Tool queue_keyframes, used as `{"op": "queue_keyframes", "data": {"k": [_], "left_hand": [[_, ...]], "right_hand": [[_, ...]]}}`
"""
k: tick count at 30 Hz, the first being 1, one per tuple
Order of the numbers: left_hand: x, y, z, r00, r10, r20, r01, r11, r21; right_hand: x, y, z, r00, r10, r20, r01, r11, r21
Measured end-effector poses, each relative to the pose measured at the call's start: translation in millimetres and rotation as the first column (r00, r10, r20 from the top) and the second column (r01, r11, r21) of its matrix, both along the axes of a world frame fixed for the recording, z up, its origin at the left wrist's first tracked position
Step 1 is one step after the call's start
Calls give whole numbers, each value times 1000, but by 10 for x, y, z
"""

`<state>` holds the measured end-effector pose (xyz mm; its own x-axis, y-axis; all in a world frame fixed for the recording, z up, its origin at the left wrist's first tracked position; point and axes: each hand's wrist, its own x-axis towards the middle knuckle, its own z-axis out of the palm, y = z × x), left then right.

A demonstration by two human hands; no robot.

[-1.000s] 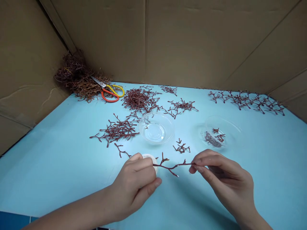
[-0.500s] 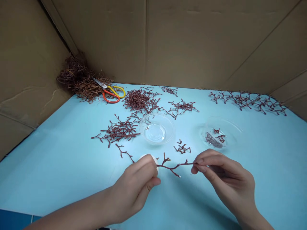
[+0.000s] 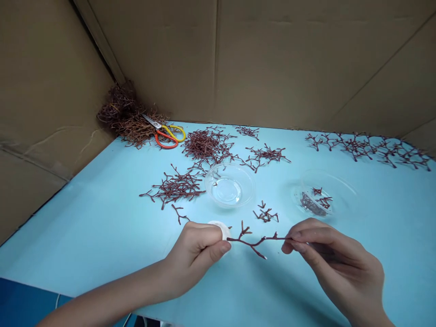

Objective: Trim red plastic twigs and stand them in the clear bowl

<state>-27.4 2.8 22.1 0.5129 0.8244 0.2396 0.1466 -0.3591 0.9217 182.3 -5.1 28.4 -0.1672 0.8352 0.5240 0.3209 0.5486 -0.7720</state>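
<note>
My right hand (image 3: pixel 335 263) pinches the thin end of a dark red branching twig (image 3: pixel 254 241) between thumb and fingertips. The twig's other end reaches my left hand (image 3: pixel 194 256), which is shut on a white cotton pad (image 3: pixel 223 229) and presses it near the twig. Part of the pad is hidden behind my fingers. A small heap of cut red twig pieces (image 3: pixel 265 215) lies just beyond the hands, and a forked loose twig (image 3: pixel 179 213) lies beyond my left hand.
A clear bowl of water (image 3: pixel 229 185) and a clear dish (image 3: pixel 344 190) holding red twig pieces stand on the blue tabletop (image 3: pixel 102 245). Several twig piles lie behind them, with orange-and-yellow-handled scissors (image 3: pixel 163 135) at the back left. Cardboard walls (image 3: pixel 272 59) rise behind.
The whole scene has shifted slightly right and down in view. My left fingers have closed further around the cotton pad, and the twig stays held between both hands.
</note>
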Motion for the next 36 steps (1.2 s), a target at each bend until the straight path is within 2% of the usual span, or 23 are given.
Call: {"op": "queue_keyframes", "data": {"k": [12,17,22,25,36], "left_hand": [[21,17,-15,996,74,42,-69,991,-119],[7,-4,-13,995,93,20,-94,993,73],[17,-63,-2,964,112,-241,-41,959,281],[45,-81,-14,941,129,-313,-8,933,360],[64,-98,-51,947,136,-292,-27,937,349]], "right_hand": [[12,6,4,999,28,22,-28,999,21],[-4,15,3,998,51,42,-51,999,-2],[-12,-5,-26,996,81,41,-80,996,-26],[-22,-19,-47,993,111,32,-110,993,-34],[-143,-59,-6,974,227,-1,-227,974,13]]}}
